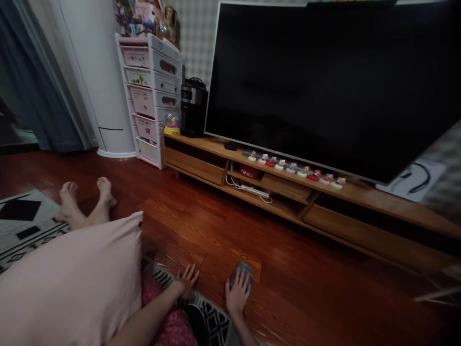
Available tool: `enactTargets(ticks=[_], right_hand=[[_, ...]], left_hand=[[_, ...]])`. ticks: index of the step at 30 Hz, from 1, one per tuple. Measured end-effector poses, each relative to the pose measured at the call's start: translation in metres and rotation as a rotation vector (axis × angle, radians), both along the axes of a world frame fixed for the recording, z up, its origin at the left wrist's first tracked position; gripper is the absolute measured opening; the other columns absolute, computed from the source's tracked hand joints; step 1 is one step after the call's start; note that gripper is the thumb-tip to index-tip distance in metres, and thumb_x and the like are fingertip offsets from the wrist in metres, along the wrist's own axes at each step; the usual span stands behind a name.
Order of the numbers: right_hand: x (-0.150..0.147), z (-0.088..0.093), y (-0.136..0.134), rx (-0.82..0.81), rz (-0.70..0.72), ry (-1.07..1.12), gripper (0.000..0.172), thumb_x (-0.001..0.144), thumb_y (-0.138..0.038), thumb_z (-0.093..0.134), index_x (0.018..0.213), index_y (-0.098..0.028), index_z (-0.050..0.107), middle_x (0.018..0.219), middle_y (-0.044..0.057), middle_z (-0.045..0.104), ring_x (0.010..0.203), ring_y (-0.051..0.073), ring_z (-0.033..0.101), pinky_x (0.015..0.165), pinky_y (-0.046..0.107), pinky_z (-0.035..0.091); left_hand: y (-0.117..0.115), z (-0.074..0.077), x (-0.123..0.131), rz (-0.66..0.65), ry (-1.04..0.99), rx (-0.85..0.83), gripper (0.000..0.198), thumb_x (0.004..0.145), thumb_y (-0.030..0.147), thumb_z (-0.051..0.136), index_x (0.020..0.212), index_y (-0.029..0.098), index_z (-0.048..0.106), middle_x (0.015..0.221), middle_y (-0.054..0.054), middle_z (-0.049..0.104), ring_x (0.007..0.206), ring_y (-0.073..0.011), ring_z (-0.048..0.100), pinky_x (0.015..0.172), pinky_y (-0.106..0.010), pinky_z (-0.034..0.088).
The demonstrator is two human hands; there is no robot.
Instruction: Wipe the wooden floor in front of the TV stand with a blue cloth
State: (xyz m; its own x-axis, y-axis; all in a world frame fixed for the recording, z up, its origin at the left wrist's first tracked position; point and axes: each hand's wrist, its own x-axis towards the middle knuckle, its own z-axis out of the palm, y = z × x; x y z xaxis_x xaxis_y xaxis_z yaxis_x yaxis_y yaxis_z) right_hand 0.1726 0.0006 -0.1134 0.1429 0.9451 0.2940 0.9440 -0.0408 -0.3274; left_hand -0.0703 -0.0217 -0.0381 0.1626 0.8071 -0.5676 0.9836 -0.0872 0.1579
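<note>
I sit on the floor with my legs stretched out and my bare feet (86, 199) crossed at the left. A pale pink pillow (72, 283) lies on my lap. My left hand (187, 281) rests flat on the wooden floor at the edge of a patterned rug (212, 322), fingers spread and holding nothing. My right hand (238, 293) lies on a small blue-grey object (242, 270) on the floor, fingers curled over it; I cannot make out what it is.
A long low wooden TV stand (324, 202) carries a big dark television (334, 81), a row of small figurines (295, 168) and a black appliance (193, 108). A white drawer tower (151, 96) stands at the left. A black-and-white rug (25, 221) lies under my feet.
</note>
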Motion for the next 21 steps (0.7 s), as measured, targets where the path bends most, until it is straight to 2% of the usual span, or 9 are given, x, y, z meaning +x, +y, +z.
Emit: enactTargets(ticks=[3,5,8,10,12,15,17,19,21], right_hand=[[-0.051,0.009,0.002,-0.099,0.206,-0.006,0.071,0.095,-0.058,0.032,0.154,-0.018,0.037,0.162,0.011,0.03,0.151,0.034,0.016,0.118,0.06,0.019],[-0.074,0.015,0.007,-0.162,0.325,-0.007,0.07,0.097,-0.059,0.03,0.154,-0.02,0.037,0.162,0.009,0.03,0.151,0.031,0.018,0.119,0.057,0.021],[-0.075,0.023,0.023,-0.194,0.486,0.01,0.062,0.101,-0.054,0.022,0.153,-0.025,0.037,0.161,0.005,0.034,0.15,0.025,0.025,0.119,0.05,0.026],[-0.051,0.025,0.035,-0.158,0.535,0.016,0.06,0.102,-0.05,0.019,0.152,-0.026,0.041,0.16,0.004,0.036,0.149,0.022,0.027,0.118,0.045,0.029],[-0.008,0.024,0.045,-0.1,0.493,0.0,0.06,0.102,-0.048,0.018,0.149,-0.023,0.045,0.159,0.005,0.037,0.149,0.022,0.028,0.118,0.044,0.03],[0.07,0.016,0.05,-0.082,0.278,-0.072,0.065,0.099,-0.046,0.017,0.146,-0.015,0.05,0.157,0.011,0.041,0.148,0.025,0.03,0.118,0.045,0.028],[0.113,0.01,0.047,-0.085,0.159,-0.105,0.068,0.097,-0.044,0.014,0.146,-0.013,0.049,0.157,0.011,0.041,0.149,0.024,0.028,0.119,0.044,0.027],[0.139,0.005,0.04,-0.084,0.076,-0.12,0.069,0.096,-0.042,0.013,0.147,-0.012,0.047,0.157,0.011,0.039,0.15,0.024,0.026,0.119,0.043,0.025],[0.147,0.004,0.035,-0.089,0.022,-0.128,0.07,0.095,-0.042,0.012,0.149,-0.011,0.044,0.159,0.012,0.036,0.15,0.023,0.023,0.12,0.043,0.024]], left_hand=[[0.004,0.003,-0.001,0.003,-0.008,-0.036,0.107,0.07,0.051,0.066,0.16,0.023,0.015,0.165,-0.016,-0.002,0.15,-0.0404,-0.002,0.111,-0.071,0.012],[0.005,0.004,-0.002,0.004,-0.013,-0.044,0.106,0.07,0.046,0.066,0.16,0.023,0.015,0.165,-0.015,-0.002,0.15,-0.0385,-0.001,0.113,-0.068,0.012],[0.007,0.005,-0.004,0.016,-0.054,-0.028,0.103,0.071,0.047,0.066,0.159,0.026,0.018,0.166,-0.013,-0.001,0.15,-0.0386,0.001,0.113,-0.068,0.013],[0.007,0.007,-0.007,0.02,-0.083,-0.014,0.099,0.073,0.049,0.065,0.159,0.027,0.021,0.166,-0.012,0.0,0.15,-0.0388,0.003,0.113,-0.068,0.013],[0.007,0.011,-0.008,0.016,-0.098,-0.006,0.093,0.075,0.047,0.063,0.158,0.028,0.025,0.166,-0.011,0.003,0.151,-0.0374,0.005,0.115,-0.065,0.013],[0.006,0.02,-0.006,0.028,-0.104,0.045,0.083,0.079,0.042,0.058,0.156,0.023,0.032,0.166,-0.012,0.013,0.151,-0.0329,0.009,0.119,-0.058,0.013],[0.006,0.026,0.0,0.054,-0.099,0.124,0.077,0.083,0.037,0.054,0.155,0.017,0.035,0.165,-0.014,0.018,0.152,-0.0295,0.009,0.121,-0.052,0.013],[0.006,0.028,0.008,0.074,-0.086,0.191,0.075,0.086,0.033,0.05,0.155,0.013,0.032,0.165,-0.015,0.015,0.152,-0.0277,0.007,0.122,-0.048,0.012],[0.007,0.027,0.017,0.054,-0.086,0.229,0.078,0.088,0.035,0.049,0.158,0.012,0.025,0.166,-0.013,0.007,0.152,-0.0277,0.002,0.123,-0.048,0.01]])
